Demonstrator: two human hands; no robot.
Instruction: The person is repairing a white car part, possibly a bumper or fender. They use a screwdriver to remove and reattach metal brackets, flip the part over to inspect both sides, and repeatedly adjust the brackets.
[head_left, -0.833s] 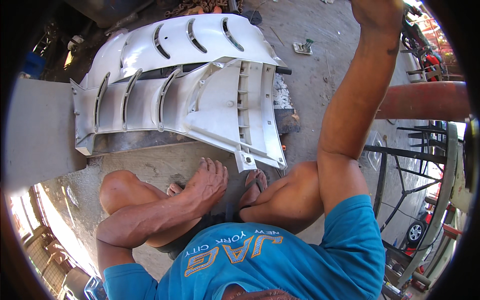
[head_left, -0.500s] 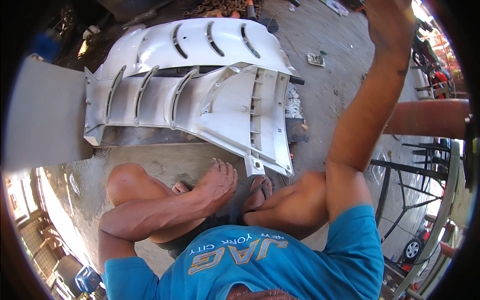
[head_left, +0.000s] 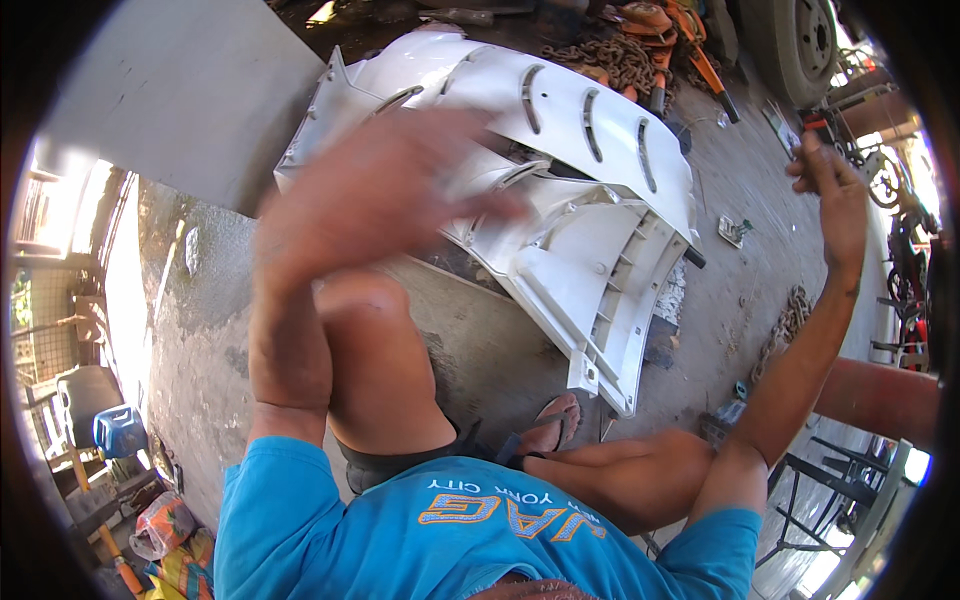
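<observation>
My left hand [head_left: 370, 190], smeared by motion, is raised over the left part of a white moulded panel [head_left: 585, 270] with slots and a ribbed end. A second white slotted panel [head_left: 560, 105] lies behind it. My right hand [head_left: 830, 180] is up at the right, beyond the panels, with bent fingers close together; whether they hold anything small is unclear.
A grey sheet [head_left: 180, 90] stands at the upper left. Rusty chain [head_left: 610, 65], orange tools [head_left: 690, 45] and a tyre [head_left: 795, 45] are behind the panels. A red pipe [head_left: 870, 395] and black metal frame [head_left: 820, 490] are at right, a blue jug [head_left: 117, 430] at left.
My left hand has swung up from beside my knee to over the panel. My right hand now shows lower, with fingers in view. The whole view has turned, shifting the panels rightward.
</observation>
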